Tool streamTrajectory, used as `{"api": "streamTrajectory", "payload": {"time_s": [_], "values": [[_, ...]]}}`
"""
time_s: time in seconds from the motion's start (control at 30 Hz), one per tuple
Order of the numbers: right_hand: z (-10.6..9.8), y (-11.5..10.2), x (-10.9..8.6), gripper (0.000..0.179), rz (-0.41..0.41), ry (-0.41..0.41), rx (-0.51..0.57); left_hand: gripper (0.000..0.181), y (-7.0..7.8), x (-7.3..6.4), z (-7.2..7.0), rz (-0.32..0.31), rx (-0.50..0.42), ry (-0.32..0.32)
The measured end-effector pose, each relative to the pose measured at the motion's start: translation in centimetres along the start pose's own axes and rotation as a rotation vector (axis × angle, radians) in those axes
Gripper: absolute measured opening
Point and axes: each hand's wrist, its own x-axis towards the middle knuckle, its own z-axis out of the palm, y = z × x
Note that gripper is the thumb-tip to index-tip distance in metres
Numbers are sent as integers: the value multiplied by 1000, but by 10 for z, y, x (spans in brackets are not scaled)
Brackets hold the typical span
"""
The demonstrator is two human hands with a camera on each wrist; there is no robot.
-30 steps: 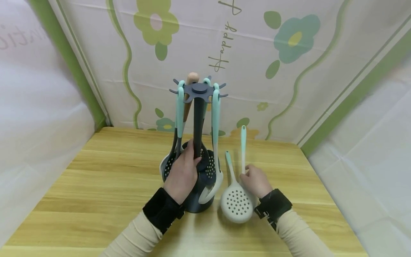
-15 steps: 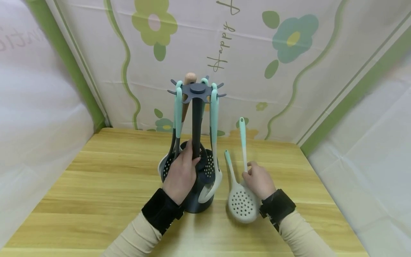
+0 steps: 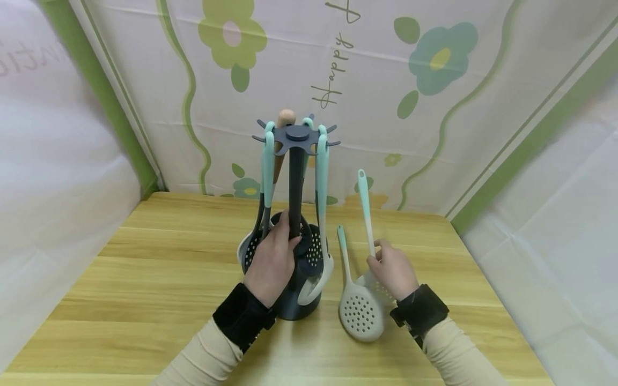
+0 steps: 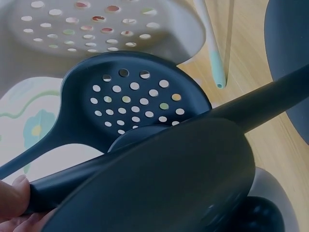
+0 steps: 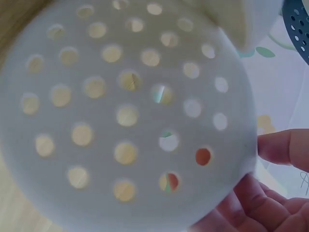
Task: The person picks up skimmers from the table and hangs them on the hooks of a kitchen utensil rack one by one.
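Observation:
In the head view my left hand (image 3: 271, 262) grips the dark upright pole (image 3: 296, 187) of a utensil stand low down. Several utensils hang round its top, among them a pale, curved, mint-handled one (image 3: 323, 193) at the right. A dark perforated skimmer (image 4: 140, 96) shows large in the left wrist view. My right hand (image 3: 395, 271) pinches a mint-handled slotted utensil (image 3: 365, 206), handle pointing up; the hand hides most of its pale perforated end. A pale round skimmer (image 3: 362, 316) with a mint handle lies on the table beside it. A pale perforated head (image 5: 128, 116) fills much of the right wrist view.
The wooden table (image 3: 169, 279) runs on to both sides of the stand. Behind it hangs a white curtain (image 3: 367, 128) printed with flowers and vines, and side curtains close off left and right. The stand's dark round base (image 3: 292, 305) sits near the skimmer.
My right hand has moved slightly up and right with the slotted utensil, whose handle now stands higher. The round skimmer on the table has shifted a little, mostly to the right. My left hand keeps its grip.

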Motion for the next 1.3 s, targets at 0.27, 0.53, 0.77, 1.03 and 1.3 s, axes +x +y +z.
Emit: {"api": "streamTrajectory", "payload": {"time_s": [0.27,0.53,0.77,1.03,1.3], "values": [[0,-2,0,44,-64,78,13,45,-1,0,3,-5,22,16],[0,-1,-2,39,-151,150,-24,44,-1,1,5,22,45,41],[2,3,-2,36,-197,186,-51,44,1,2,6,20,61,48],[5,5,-2,37,-216,229,-42,48,0,3,7,25,104,35],[3,0,-5,37,-248,276,24,51,0,4,8,20,141,41]]}}
